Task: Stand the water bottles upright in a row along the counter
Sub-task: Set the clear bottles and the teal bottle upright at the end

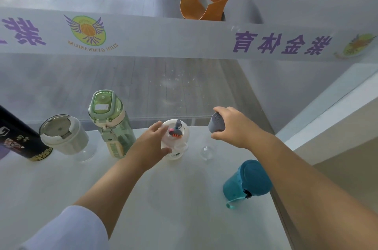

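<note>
White bench [143, 198] runs along a glass pane with purple lettering and a winged ball logo on a frosted band. From the head camera, five bottles stand upright in a rough row near the glass edge. At far left is a black bottle [18, 137] with printed patterns, next to it a cream tumbler [63, 135] with a steel-coloured lid, then a tall green bottle [111, 125] with a flip lid and a strap tag. Just right of that stands a small white bottle [177, 141] with a cartoon figure on its cap. The left hand [151, 143] is beside this white bottle, fingers spread and partly curled round its left side, thumb low against its body; the grip looks loose, touching rather than clamped. Right of it, the right hand [233, 127] wraps over the grey cap of a clear bottle [210, 143], its grip closed around the cap from above; the see-through body reaches down to the bench. Nearer the camera, close to the right edge of the bench, a teal bottle [247, 180] with a loop strap stands apart from the row. An orange chair [204, 2] shows beyond the glass.
</note>
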The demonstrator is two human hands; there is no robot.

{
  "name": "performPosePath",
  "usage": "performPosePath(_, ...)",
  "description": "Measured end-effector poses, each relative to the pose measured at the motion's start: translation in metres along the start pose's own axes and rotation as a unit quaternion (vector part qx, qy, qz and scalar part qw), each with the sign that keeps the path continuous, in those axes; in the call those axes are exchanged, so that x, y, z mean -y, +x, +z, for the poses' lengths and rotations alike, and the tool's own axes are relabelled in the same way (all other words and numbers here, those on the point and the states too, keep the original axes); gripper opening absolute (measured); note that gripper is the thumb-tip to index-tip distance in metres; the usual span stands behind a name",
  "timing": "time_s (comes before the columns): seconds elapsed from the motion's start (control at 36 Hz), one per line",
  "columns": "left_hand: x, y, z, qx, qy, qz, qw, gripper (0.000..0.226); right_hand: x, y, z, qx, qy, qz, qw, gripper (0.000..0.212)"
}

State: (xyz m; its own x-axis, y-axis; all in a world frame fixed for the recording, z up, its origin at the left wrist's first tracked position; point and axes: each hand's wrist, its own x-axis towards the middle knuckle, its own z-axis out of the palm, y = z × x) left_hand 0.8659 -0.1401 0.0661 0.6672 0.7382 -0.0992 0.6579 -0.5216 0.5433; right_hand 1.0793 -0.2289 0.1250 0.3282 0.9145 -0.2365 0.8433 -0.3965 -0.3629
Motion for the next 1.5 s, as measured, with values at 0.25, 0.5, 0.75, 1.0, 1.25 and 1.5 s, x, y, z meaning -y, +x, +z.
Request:
performPosePath(0.25,0.008,-0.023,-0.005,-0.033,0.033,-0.045,0.998,0.054,-0.005,-0.02,-0.014,-0.071,0.021,-0.016,0.997,0.07)
performPosePath(0.5,0.0,-0.047,0.008,0.057,0.118,-0.074,0.989,0.04,-0.022,-0.075,-0.008,-0.123,0.012,-0.014,0.992,0.052)
performPosePath(0.75,-0.011,-0.051,0.035,0.12,0.143,-0.048,0.981,0.043,-0.037,-0.119,0.024,-0.016,-0.045,0.095,0.994,0.076)
performPosePath(1.0,-0.028,-0.046,0.044,0.133,0.168,-0.028,0.976,0.045,-0.038,-0.119,0.033,0.007,-0.041,0.117,0.992,0.064)
performPosePath(1.25,-0.028,-0.042,0.043,0.128,0.167,-0.028,0.977,0.044,-0.06,-0.096,0.022,-0.004,0.018,0.117,0.993,0.069)
performPosePath(1.5,-0.026,-0.038,0.039,0.123,0.164,-0.033,0.978,0.044,-0.078,-0.059,0.007,-0.01,0.07,0.104,0.992,0.067)
